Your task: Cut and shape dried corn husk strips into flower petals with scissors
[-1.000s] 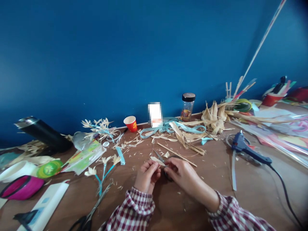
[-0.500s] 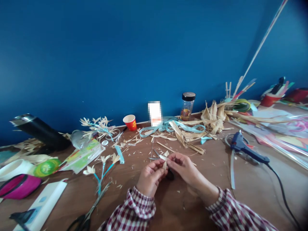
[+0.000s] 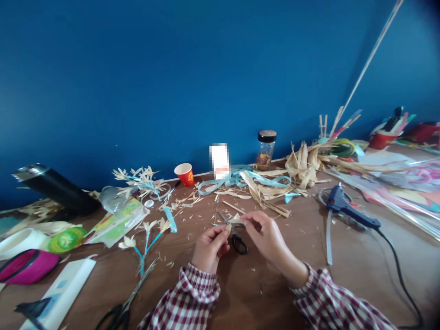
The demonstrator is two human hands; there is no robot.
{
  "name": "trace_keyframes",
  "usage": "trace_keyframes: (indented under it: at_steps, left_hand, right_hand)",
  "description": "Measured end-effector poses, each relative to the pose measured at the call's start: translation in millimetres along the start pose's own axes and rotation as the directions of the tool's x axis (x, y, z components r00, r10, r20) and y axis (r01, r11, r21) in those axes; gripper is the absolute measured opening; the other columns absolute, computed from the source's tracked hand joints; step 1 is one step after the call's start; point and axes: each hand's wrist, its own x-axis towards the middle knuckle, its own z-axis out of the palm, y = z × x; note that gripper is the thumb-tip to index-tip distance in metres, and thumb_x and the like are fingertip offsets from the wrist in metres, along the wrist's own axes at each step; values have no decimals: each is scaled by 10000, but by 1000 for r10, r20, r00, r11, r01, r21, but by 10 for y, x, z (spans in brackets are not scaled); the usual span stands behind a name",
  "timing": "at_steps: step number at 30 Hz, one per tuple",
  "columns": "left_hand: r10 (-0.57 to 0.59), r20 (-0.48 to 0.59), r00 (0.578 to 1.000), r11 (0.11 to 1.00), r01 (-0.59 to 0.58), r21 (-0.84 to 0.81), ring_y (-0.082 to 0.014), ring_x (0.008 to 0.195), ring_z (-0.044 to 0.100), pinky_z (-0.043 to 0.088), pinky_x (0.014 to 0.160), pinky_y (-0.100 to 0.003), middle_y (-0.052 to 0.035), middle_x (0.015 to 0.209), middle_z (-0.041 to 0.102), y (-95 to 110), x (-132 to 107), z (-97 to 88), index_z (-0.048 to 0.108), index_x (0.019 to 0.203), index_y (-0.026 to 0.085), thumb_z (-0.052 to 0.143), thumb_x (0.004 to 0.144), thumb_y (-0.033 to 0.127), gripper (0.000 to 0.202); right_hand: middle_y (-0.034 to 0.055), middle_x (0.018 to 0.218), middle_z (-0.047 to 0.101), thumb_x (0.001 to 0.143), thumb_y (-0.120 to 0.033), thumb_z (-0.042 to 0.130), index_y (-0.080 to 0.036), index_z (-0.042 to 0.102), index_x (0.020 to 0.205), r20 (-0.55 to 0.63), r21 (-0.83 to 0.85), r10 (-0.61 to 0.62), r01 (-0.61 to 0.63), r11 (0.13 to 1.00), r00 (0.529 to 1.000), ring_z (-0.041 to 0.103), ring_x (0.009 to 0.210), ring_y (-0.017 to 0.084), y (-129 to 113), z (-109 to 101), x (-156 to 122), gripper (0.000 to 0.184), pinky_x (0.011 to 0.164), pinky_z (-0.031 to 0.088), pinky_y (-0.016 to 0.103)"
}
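Both my hands meet over the brown table just in front of me. My left hand pinches one end of a small pale husk petal, and my right hand pinches its other end. A small pair of black-handled scissors lies on the table right under the petal, between the two hands. Both sleeves are red and white check.
A blue glue gun with its cord lies to the right. Larger scissors and husk flowers on blue stems lie at the left. Husk scraps, light blue ribbon, a red cup and a jar stand behind.
Both hands have turned the husk piece and drawn slightly apart, which uncovers the small scissors lying beneath them. The view has shifted a little.
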Motion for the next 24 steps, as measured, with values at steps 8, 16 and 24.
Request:
trace_keyframes:
  at_steps: [8,16,24]
  left_hand:
    - [165,67,984,973,-174,153,-105,617,623,548,569,-210,-58,862,702,-50,10,-24,716,909,148,815,558,234,375]
    - [147,53,988,971,-154,182,-125,638,636,557,569,-227,-67,835,702,-76,32,-34,708,922,139,818,554,278,408]
    - [50,17,999,977,-52,207,-84,496,570,516,476,-189,-18,608,650,-71,8,-14,708,742,119,819,515,382,365]
  right_hand:
    - [42,876,668,835,-140,466,-189,647,903,128,36,-111,108,994,985,608,823,168,-24,7,-2,199,746,449,261]
    - [31,867,668,831,-152,455,-194,632,937,122,86,-61,51,995,991,607,780,164,-36,16,-15,210,717,455,268]
    - [-15,687,605,808,-214,487,-184,628,970,241,340,96,-176,924,966,514,584,116,-42,41,-5,216,545,401,218]
